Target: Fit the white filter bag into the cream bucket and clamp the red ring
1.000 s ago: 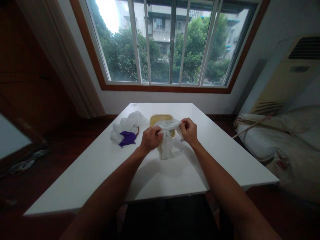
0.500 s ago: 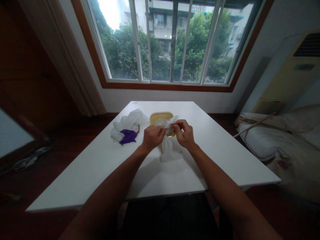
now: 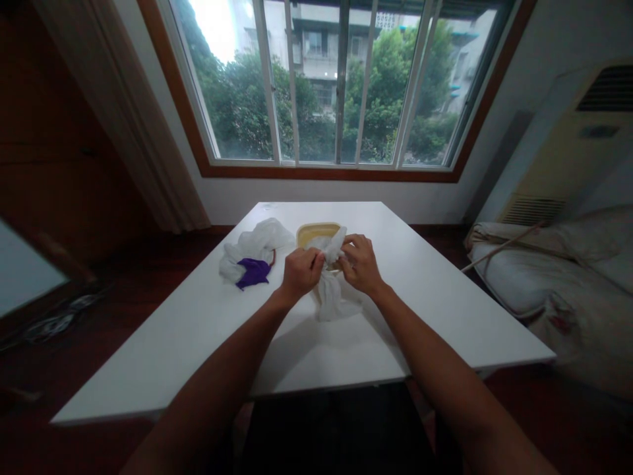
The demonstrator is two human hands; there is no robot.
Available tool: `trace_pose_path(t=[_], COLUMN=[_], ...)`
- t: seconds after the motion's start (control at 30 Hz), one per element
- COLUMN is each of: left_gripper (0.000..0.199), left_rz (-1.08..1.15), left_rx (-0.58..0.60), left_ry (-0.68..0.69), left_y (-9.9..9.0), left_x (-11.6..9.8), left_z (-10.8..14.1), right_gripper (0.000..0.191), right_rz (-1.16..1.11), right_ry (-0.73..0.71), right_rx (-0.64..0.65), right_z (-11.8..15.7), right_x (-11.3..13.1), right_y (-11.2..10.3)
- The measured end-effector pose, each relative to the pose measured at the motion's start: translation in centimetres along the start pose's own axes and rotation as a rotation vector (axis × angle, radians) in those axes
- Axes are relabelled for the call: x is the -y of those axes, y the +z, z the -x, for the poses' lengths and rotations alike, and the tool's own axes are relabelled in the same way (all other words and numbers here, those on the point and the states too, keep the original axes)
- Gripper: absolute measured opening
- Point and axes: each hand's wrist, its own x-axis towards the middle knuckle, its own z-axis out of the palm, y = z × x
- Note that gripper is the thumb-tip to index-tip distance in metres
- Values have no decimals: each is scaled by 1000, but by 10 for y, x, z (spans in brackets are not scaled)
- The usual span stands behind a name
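Over a yellowish tray (image 3: pixel 309 232) near the middle of the white table, my left hand (image 3: pixel 301 272) is closed on a thin white cloth or bag (image 3: pixel 333 300). Its lower part hangs over the tray's near side onto the tabletop. My right hand (image 3: pixel 362 265) pinches the same white material from the right, fingers curled. A twisted piece of it stands up between both hands. The hands hide much of the tray and what it may hold.
On the left of the table (image 3: pixel 198 343) lies another crumpled white bag (image 3: pixel 267 234) with a purple cloth (image 3: pixel 254 272) and a thin reddish strip beside it. Beyond the table is a window. Covered furniture (image 3: pixel 558 290) and a stick stand to the right.
The twisted end of the white material now points more upright between my hands. My right hand has shifted slightly and its fingers have changed their grip.
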Motion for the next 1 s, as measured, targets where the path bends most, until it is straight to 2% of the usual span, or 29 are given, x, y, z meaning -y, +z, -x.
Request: trace_pose_path(t=[0.13, 0.27, 0.4, 0.6, 0.7, 0.8, 0.87, 1.0], left_gripper=[34, 34, 34, 36, 37, 38, 39, 40], left_rz=[64, 185, 269, 234, 300, 392, 448, 595], left_rx=[-48, -97, -138, -108, -95, -85, -89, -67], left_ry=[-126, -283, -410, -400, -453, -516, -536, -557], left_y=[-8, -16, -18, -9, -5, -5, -6, -9], left_x=[-6, -19, -24, -20, -19, -19, -20, -25], left_z=[-7, -17, -22, -19, -17, -17, -19, -22], right_gripper=[6, 3, 9, 13, 11, 12, 5, 17], right_rz=[-75, -51, 48, 38, 19, -3, -3, -47], right_ry=[103, 215, 212, 81, 32, 53, 94, 101], right_rx=[-106, -267, -391, -326, -253, -158, -127, -63], right_z=[-2, -5, -5, -3, -5, -7, -8, -9], right_x=[-7, -11, -4, 9, 8, 4, 2, -4], right_y=[-2, -4, -6, -4, -3, -1, 1, 3])
